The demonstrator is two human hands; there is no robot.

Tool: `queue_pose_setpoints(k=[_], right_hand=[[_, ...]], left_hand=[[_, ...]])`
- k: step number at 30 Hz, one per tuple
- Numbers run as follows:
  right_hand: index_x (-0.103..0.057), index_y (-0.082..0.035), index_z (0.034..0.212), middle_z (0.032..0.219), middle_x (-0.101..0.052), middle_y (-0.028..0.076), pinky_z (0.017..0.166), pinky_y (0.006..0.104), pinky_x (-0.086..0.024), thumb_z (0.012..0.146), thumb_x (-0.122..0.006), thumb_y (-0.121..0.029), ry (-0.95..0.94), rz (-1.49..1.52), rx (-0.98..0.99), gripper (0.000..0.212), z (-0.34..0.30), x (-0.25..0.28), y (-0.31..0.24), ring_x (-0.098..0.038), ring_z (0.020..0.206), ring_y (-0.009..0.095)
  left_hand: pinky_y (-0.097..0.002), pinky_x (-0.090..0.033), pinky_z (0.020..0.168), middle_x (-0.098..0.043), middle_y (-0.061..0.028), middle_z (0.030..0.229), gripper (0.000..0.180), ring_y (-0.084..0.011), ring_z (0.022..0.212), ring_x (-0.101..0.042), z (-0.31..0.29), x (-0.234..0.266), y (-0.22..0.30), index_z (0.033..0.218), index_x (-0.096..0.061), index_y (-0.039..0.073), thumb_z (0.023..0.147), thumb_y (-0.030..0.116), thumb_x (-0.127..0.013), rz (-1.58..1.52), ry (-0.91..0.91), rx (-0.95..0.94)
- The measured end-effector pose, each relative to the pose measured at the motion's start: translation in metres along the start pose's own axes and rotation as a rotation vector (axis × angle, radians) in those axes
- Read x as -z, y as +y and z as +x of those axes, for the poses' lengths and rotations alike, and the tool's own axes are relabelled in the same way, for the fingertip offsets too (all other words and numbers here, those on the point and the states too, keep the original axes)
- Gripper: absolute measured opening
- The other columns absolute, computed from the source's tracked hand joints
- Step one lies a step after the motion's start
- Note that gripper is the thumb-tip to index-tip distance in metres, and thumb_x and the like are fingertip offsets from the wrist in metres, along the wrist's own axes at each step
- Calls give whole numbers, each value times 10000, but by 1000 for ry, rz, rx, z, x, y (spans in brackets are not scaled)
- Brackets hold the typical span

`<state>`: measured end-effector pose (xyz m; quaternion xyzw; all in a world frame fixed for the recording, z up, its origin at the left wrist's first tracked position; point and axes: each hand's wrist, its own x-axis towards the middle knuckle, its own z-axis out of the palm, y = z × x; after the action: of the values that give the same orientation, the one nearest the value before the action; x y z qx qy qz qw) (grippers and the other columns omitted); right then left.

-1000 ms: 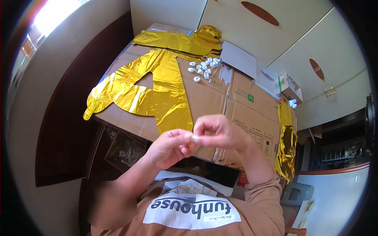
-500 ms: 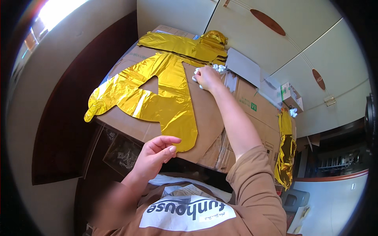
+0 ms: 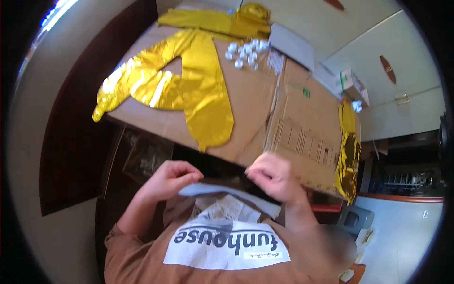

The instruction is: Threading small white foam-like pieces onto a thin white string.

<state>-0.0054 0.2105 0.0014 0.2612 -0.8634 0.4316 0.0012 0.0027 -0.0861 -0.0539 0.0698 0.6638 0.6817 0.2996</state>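
Note:
A flat gold foil balloon (image 3: 205,85) with an opening in its middle lies on a brown cardboard sheet (image 3: 250,109). My left hand (image 3: 176,179) is in front of my chest below the cardboard's near edge, thumb and fingertips pinched together. Across from it, my right hand (image 3: 273,176) is also closed in a pinch near that edge, slightly blurred. Anything between the fingers of either hand is too small or hidden to make out. A loose heap of small white pieces (image 3: 248,51) sits at the back of the cardboard, right of the balloon.
More folded gold foil (image 3: 203,22) lies at the far edge. A pale flat box (image 3: 292,45) stands beside the white pieces. Another gold foil strip (image 3: 349,161) hangs over the right edge, near a small carton (image 3: 352,84). Cream cabinets (image 3: 373,42) border the back.
My right hand has left the white pieces and come back near my chest. My left hand has curled tighter into a pinch. The view has shifted, and the balloon appears higher.

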Motion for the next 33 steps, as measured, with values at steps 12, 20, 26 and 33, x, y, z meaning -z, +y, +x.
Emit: queue_pose_setpoints(k=[12, 20, 26, 33], right_hand=[[-697, -17, 915, 871, -691, 144, 739, 351, -516, 792, -676, -263, -318, 233, -534, 277, -118, -143, 99, -665, 811, 263], [-710, -23, 875, 830, -701, 112, 702, 319, -504, 745, -713, -298, -445, 305, -639, 305, -106, -154, 124, -643, 747, 173], [-706, -22, 873, 806, -690, 67, 700, 284, -492, 771, -704, -233, -477, 328, -651, 234, -100, -167, 129, -614, 734, 122], [-689, -23, 858, 778, -674, 65, 690, 295, -487, 774, -693, -195, -238, 399, -625, 191, -93, -150, 123, -603, 717, 131]], left_hand=[[-398, -502, 745, -665, -177, 863, 218, -336, 826, -634, 38, -42, -109, 881, -718, 43, 758, 220, -685, 881, -282, -63], [-395, -502, 733, -663, -164, 842, 202, -323, 821, -635, 32, -50, -117, 859, -725, 57, 726, 208, -708, 964, -268, -34], [-389, -504, 742, -663, -166, 851, 213, -323, 829, -637, 26, -49, -117, 880, -726, 54, 736, 210, -706, 947, -248, -53], [-387, -505, 749, -660, -178, 887, 254, -329, 834, -636, 27, -53, -103, 912, -715, 33, 751, 229, -702, 855, -108, -102]])
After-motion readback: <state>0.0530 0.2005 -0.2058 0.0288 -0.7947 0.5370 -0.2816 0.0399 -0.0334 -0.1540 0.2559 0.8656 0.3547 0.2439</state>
